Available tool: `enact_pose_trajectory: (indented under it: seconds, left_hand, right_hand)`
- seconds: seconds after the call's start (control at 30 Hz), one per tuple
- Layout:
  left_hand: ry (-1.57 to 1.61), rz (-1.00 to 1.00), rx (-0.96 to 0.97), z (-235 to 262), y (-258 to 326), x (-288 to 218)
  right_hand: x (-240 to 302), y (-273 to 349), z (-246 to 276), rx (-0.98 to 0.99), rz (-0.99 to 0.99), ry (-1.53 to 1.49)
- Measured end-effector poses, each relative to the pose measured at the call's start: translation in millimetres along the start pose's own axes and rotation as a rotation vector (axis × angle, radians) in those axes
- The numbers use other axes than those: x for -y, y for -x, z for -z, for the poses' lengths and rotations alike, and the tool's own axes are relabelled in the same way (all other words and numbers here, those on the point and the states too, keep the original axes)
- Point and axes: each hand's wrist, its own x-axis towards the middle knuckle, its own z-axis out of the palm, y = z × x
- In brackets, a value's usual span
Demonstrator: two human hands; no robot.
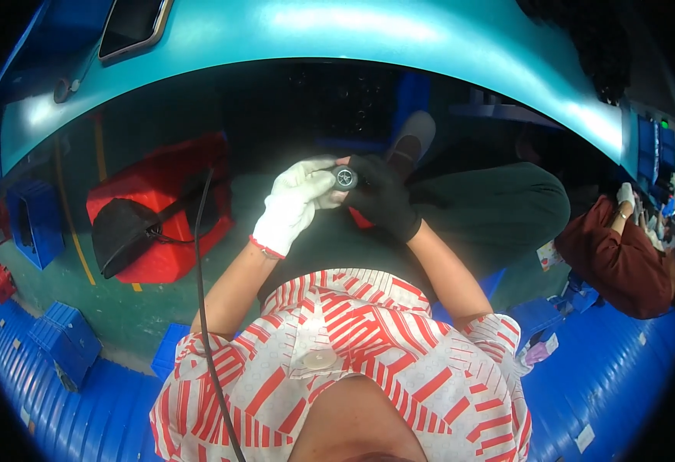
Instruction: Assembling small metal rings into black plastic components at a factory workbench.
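Observation:
A small round dark part (345, 179) with a pale star-shaped, spoked face is held between my two hands, above my lap. My left hand (297, 192), in a white glove with a red cuff edge, closes its thumb and fingers on the part's left side. From the other side my right hand (386, 197), in a black glove, is curled against the same part. Bare fingertips show just above and below it. The dark glove blends into the shadow, so its exact finger positions are hard to see.
A turquoise table (337, 35) curves ahead, with a phone (133, 27) on it. Red container (152, 208) with a black item stands left. Blue crates (65, 339) are around. A black cable (200, 285) runs down past my left arm. Another person (615, 258) sits far right.

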Motion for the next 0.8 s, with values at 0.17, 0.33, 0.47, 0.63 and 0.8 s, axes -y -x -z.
enact_pose_trajectory:
  seconds: [0.17,0.33,0.47,0.63,0.8]
  left_hand:
    - [-0.267,-0.211,-0.135,-6.7,4.3,-6.3]
    - [-0.347,-0.096,0.021,-20.1,11.4,-16.6]
    - [-0.238,-0.021,-0.073,-10.8,8.1,-9.8]
    - [-0.262,-0.036,-0.071,-9.9,8.8,-6.8]
    - [-0.287,-0.084,-0.046,-16.4,5.7,-6.9]
  right_hand:
    - [-4.0,-0.2,6.7,0.253,-0.543,-0.549]
    - [-14.9,2.0,-1.0,0.22,-0.606,-0.617]
    - [-14.9,2.6,14.2,0.178,-0.512,-0.392]
    - [3.3,0.5,13.3,0.189,-0.488,-0.378]
    - [12.7,-2.2,15.2,0.113,-0.48,-0.346]
